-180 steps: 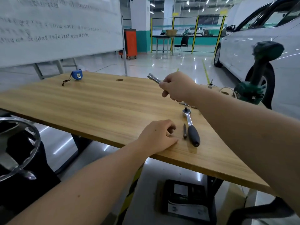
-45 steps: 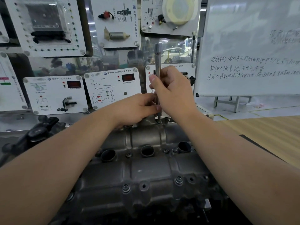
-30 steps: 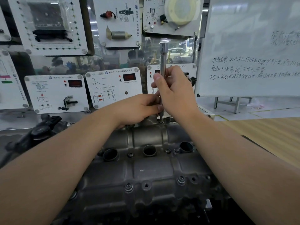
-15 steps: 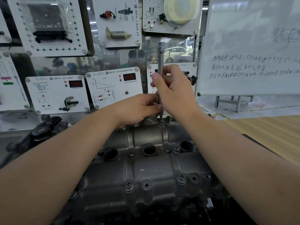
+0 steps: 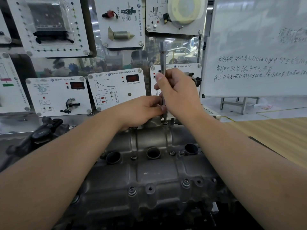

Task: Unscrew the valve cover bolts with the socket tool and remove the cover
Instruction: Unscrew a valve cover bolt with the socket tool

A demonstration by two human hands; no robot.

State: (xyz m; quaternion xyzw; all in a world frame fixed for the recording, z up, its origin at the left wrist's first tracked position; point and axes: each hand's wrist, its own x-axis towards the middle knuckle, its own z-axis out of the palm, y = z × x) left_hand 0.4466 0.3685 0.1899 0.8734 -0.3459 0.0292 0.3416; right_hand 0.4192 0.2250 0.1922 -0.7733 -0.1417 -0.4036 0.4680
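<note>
Here, socket tool (image 5: 162, 63): held upright by the right hand (image 5: 178, 93), its lower end seated on a bolt at the far edge of the valve cover (image 5: 149, 165), so that turning force can be passed straight down the shaft
Right hand: closed round the middle of the shaft, thumb laid up along it; the grip is judged to be for twisting the tool by the fingers
Left hand (image 5: 139, 110): fingertips pinched on the tool just above the socket end, close over the bolt; this is judged to keep the socket from slipping off the head
Valve cover: seated on the engine directly below the forearms, not yet lifted; several bolts are seen in place along its near edge and between the three round wells
Step in hand: the far bolt is judged to be under loosening, with most of the job left
Change from half a second ago: little is altered; the shaft is stood in the same spot and both grips are kept
Change from six seconds ago: the tool had been picked off the wooden worktop (image 5: 274, 135), which is now seen only at the right, and the view has been turned to the engine
Backdrop: training panels (image 5: 117, 90) and a whiteboard (image 5: 259, 47) are mounted behind the engine
</note>
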